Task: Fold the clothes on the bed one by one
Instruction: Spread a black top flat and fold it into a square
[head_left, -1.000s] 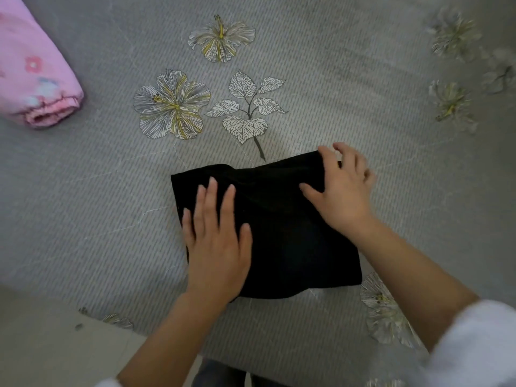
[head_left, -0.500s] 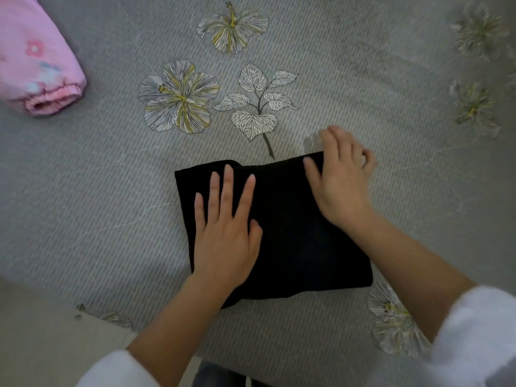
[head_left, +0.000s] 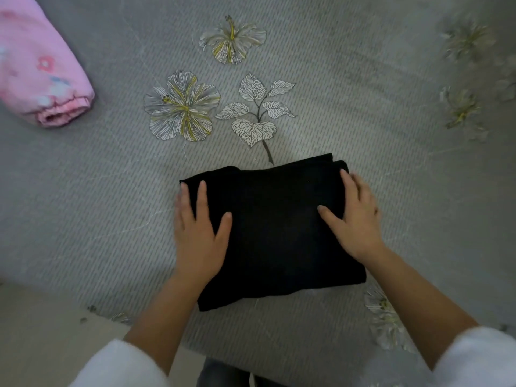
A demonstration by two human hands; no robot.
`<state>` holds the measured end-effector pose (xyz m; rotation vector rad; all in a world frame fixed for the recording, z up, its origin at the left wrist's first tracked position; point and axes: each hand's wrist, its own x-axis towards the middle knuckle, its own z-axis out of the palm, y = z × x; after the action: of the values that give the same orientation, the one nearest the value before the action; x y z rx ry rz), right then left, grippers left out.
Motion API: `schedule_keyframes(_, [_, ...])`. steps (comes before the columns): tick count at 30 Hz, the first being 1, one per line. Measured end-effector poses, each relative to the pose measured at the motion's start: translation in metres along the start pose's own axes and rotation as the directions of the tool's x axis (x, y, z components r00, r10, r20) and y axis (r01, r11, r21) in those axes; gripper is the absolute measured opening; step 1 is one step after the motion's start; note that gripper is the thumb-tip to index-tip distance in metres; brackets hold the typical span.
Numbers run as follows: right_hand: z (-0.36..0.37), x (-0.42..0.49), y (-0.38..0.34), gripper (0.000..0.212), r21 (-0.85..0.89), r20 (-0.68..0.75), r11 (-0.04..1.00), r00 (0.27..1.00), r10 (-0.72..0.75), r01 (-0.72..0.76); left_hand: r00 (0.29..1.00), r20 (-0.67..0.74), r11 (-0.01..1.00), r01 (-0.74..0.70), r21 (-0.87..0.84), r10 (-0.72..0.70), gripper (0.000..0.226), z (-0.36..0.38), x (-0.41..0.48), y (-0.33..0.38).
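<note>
A black garment (head_left: 276, 230), folded into a thick rectangle, lies on the grey flowered bed sheet (head_left: 363, 121) near the bed's front edge. My left hand (head_left: 198, 233) lies flat on its left edge, fingers straight and pointing away from me. My right hand (head_left: 354, 222) rests flat on its right edge, thumb spread over the cloth, the outer fingers down over the side. A pink flowered garment (head_left: 39, 79) lies at the far left of the bed.
The bed's front edge runs across the lower left, with pale floor (head_left: 36, 339) below it. Printed flowers and leaves (head_left: 251, 107) decorate the sheet beyond the black garment. My white sleeves (head_left: 480, 358) fill the bottom corners.
Both hands have slid outward from the middle of the black garment to its left and right edges, staying flat on it. The garment stays folded in place.
</note>
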<state>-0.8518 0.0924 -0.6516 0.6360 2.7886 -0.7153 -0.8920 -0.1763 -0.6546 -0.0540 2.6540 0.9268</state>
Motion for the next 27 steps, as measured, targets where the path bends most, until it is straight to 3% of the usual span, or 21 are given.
schedule_keyframes(2, [-0.007,-0.012,0.007,0.084,0.248,0.062,0.936,0.969,0.241,-0.249,0.982,-0.03,0.969,0.179,-0.168,-0.187,0.083,-0.009,-0.02,-0.003])
schedule_keyframes(4, [-0.013,-0.025,0.008,0.078,0.413,0.15,0.823,0.92,0.361,-0.39,0.941,-0.005,0.915,0.326,-0.239,-0.337,0.088,-0.016,-0.039,-0.004])
schedule_keyframes(7, [-0.02,-0.037,-0.002,0.057,0.632,0.305,0.549,0.827,0.472,-0.547,0.856,0.107,0.771,0.504,-0.389,-0.505,0.087,-0.027,-0.048,0.001])
schedule_keyframes(9, [-0.026,-0.042,-0.01,0.043,0.659,0.408,0.433,0.776,0.482,-0.615,0.807,0.24,0.654,0.581,-0.484,-0.539,0.08,-0.036,-0.044,0.003])
schedule_keyframes(11, [-0.036,-0.047,-0.021,0.027,0.666,0.45,0.384,0.755,0.477,-0.64,0.746,0.404,0.53,0.663,-0.529,-0.53,0.072,-0.045,-0.039,0.003])
schedule_keyframes(12, [-0.041,-0.05,-0.027,0.021,0.674,0.452,0.371,0.754,0.477,-0.639,0.729,0.465,0.518,0.684,-0.513,-0.503,0.061,-0.052,-0.037,0.005])
schedule_keyframes(14, [-0.052,-0.059,-0.036,0.012,0.69,0.432,0.377,0.77,0.47,-0.618,0.745,0.51,0.612,0.656,-0.442,-0.43,0.035,-0.067,-0.036,0.015])
schedule_keyframes(16, [-0.065,-0.074,-0.041,0.01,0.703,0.401,0.4,0.792,0.46,-0.588,0.792,0.489,0.689,0.583,-0.43,-0.365,0.024,-0.08,-0.038,0.029])
schedule_keyframes(23, [-0.117,-0.161,-0.028,0.016,0.807,0.349,0.291,0.811,0.469,-0.515,0.867,0.47,0.815,0.388,-0.43,-0.166,0.02,-0.119,-0.075,0.086])
schedule_keyframes(27, [-0.153,-0.222,0.0,0.026,0.831,0.314,0.248,0.788,0.529,-0.498,0.859,0.512,0.906,0.218,-0.364,-0.001,0.017,-0.116,-0.111,0.137])
